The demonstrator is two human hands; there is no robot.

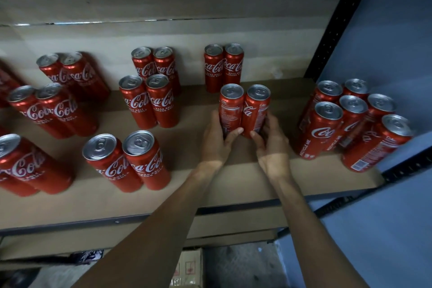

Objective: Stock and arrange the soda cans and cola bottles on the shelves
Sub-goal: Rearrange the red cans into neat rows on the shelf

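Two upright cans: left hand (216, 140) grips left can (230, 106), right hand (272, 140) grips right can (256, 110), on the shelf (210, 184).

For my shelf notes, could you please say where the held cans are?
Head view, right of centre on the shelf: held cans in left hand and right hand, in front of the rear pair.
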